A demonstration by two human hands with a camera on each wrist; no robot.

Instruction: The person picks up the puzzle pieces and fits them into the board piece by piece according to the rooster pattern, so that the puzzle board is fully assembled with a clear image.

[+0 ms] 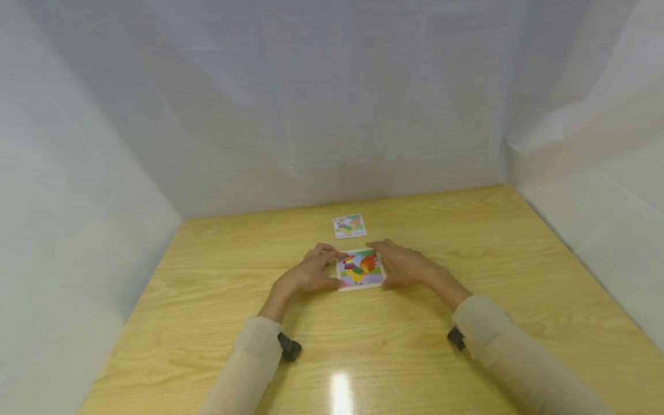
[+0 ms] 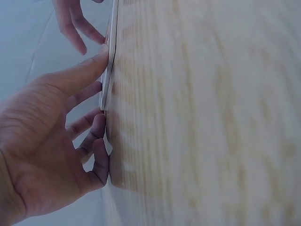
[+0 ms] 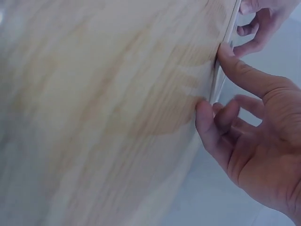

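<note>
- The puzzle board (image 1: 360,269) is found flat on the desk (image 1: 467,242), directly between both hands and equally near to each.
- Its left edge is pinched by the left hand (image 1: 310,274), its right edge by the right hand (image 1: 404,267).
- Farther back, a picture card (image 1: 349,226) is seen lying apart.

The head view looks down from above onto the bench (image 1: 207,323); both wrist views skim its surface closely, sharing the puzzle board (image 1: 360,270).
</note>
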